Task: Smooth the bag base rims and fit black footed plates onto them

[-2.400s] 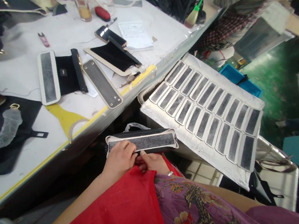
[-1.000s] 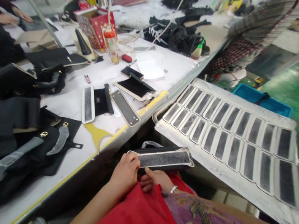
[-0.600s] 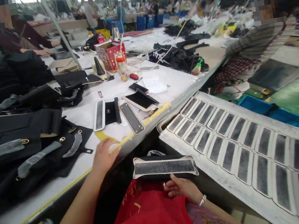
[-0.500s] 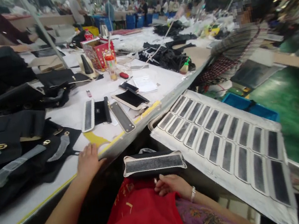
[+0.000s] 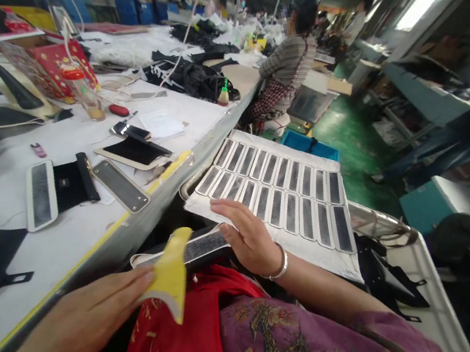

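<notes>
My left hand [image 5: 111, 298] pinches a thin, curved yellow strip [image 5: 177, 265] between its fingers, just over my lap. Behind the strip lies a black bag piece [image 5: 208, 259], its long grey panel [image 5: 204, 244] framed by a pale border. The strip and my hand hide part of its left side. At the right end of that panel is my right hand [image 5: 248, 237], fingers stretched out and thumb apart, with nothing in it. Whether it touches the bag piece I cannot tell.
To the right, a white board [image 5: 268, 237] bears rows of pale-edged grey panels. On the table at left are a loose grey panel [image 5: 121, 186], a black flap piece [image 5: 135, 151], a phone [image 5: 131, 131], a bottle [image 5: 87, 96] and a red box [image 5: 61, 67]. A person [image 5: 288, 63] sits beyond the board.
My left hand has left the table edge and come to the bag piece with the yellow strip. My right hand has risen from my lap to its right end. The view has turned right.
</notes>
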Motion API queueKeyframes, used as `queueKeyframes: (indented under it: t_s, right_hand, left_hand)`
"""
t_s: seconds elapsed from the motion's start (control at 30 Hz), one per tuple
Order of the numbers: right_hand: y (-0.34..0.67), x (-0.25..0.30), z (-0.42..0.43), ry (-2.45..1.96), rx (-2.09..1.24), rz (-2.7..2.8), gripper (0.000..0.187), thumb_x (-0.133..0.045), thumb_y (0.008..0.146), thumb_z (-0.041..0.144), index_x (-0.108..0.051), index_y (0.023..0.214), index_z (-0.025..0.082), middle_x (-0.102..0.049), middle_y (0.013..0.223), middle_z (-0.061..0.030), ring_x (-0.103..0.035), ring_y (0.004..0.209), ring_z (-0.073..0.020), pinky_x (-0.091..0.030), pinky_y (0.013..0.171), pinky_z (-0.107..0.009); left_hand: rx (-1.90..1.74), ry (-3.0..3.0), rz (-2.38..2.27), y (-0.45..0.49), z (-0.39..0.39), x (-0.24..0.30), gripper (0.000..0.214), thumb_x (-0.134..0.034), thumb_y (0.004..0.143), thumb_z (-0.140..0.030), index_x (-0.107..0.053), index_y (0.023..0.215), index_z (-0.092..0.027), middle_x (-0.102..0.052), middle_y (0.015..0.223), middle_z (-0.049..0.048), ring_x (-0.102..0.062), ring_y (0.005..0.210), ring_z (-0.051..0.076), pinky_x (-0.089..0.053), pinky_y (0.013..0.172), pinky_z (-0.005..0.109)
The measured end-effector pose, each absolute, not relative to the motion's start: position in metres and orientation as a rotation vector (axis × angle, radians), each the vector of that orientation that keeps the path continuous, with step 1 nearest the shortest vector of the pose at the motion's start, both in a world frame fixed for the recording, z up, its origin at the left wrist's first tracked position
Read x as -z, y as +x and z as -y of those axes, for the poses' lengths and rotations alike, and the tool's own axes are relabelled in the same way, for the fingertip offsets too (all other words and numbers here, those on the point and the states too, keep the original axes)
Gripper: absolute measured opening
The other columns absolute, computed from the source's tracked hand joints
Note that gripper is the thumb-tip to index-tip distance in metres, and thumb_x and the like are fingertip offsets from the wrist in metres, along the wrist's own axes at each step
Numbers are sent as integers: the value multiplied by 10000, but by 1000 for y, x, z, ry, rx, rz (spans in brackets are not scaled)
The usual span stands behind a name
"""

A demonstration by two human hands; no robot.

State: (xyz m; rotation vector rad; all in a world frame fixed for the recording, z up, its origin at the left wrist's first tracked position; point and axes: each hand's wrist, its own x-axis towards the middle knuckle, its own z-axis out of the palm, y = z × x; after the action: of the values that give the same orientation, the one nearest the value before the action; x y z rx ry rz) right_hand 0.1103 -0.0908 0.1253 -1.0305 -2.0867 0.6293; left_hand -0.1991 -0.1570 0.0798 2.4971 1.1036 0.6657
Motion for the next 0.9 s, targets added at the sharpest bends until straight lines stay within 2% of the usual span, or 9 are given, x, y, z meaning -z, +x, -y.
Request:
queueKeyframes:
  t_s: [0.07, 0.13, 0.2, 0.27, 0.33, 0.4, 0.5, 0.63, 0.9]
  right_hand:
    - [113, -132, 78, -1043, -687, 2291, 344, -348, 935, 358, -575, 1139, 200, -562, 1228, -75, -489, 1155, -186, -321, 1024, -353]
    - [118, -129, 68, -1090, -900, 2523, 415, -284, 952, 395, -654, 970, 209, -664, 1010, -50, -593, 956, -170, -395, 924, -309]
    - [129, -119, 61, -1204, -1050, 2604, 496, -243, 959, 416, -682, 848, 212, -685, 814, -34, -614, 749, -146, -438, 773, -258]
    - [147, -106, 54, -1412, -975, 2539, 528, -238, 954, 445, -688, 818, 205, -681, 765, -46, -603, 684, -147, -428, 691, -246]
    - [167, -90, 44, -1693, -755, 2478, 564, -225, 946, 477, -686, 813, 181, -681, 774, -85, -612, 713, -179, -420, 691, -272]
    - [183, -71, 33, -1970, -555, 2474, 606, -199, 940, 499, -679, 819, 150, -680, 809, -136, -624, 776, -228, -423, 714, -314]
    - [188, -43, 17, -2167, -494, 2551, 643, -164, 936, 512, -674, 869, 126, -675, 857, -185, -631, 842, -271, -432, 742, -366]
    - [173, -22, 4, -2072, -534, 2703, 624, -158, 944, 481, -667, 929, 120, -673, 878, -195, -633, 863, -279, -443, 751, -385]
    - [148, -15, -11, -1795, -549, 2925, 591, -179, 945, 483, -650, 976, 128, -672, 917, -177, -630, 868, -282, -453, 740, -387]
  left_hand:
    - [-595, 2585, -776, -141, 137, -96, 534, -458, 827, -171, -429, 1313, -389, -591, 1241, -64, -586, 1081, 132, -445, 966, 237]
    - [-567, 2575, -696, -97, 112, -103, 454, -432, 864, -158, -492, 1280, -331, -617, 1214, 2, -556, 1122, 143, -399, 1018, 280]
    - [-491, 2509, -639, -73, 85, -98, 364, -460, 874, -212, -562, 1210, -308, -646, 1157, 22, -559, 1100, 159, -402, 1009, 304]
    - [-505, 2342, -751, -61, 60, -85, 338, -520, 848, -304, -583, 1179, -280, -626, 1182, 36, -551, 1100, 184, -413, 990, 324]
    - [-598, 2035, -1009, -55, 38, -64, 418, -524, 831, -379, -539, 1222, -232, -585, 1241, 64, -549, 1110, 205, -433, 961, 345]
    - [-627, 1675, -1214, -47, 22, -41, 477, -425, 866, -397, -461, 1283, -169, -608, 1202, 100, -588, 1062, 203, -459, 920, 349]
    - [-551, 1459, -1289, -31, 10, -15, 472, -310, 896, -382, -471, 1259, -127, -654, 1120, 110, -607, 1040, 196, -438, 945, 337]
    - [-477, 1585, -1360, -18, 5, -1, 489, -311, 886, -418, -529, 1199, -112, -558, 1273, 129, -490, 1204, 222, -337, 1040, 342]
    - [-365, 1562, -1485, -22, 1, 4, 559, -302, 891, -435, -445, 1298, -79, -512, 1317, 153, -451, 1239, 233, -320, 1040, 332]
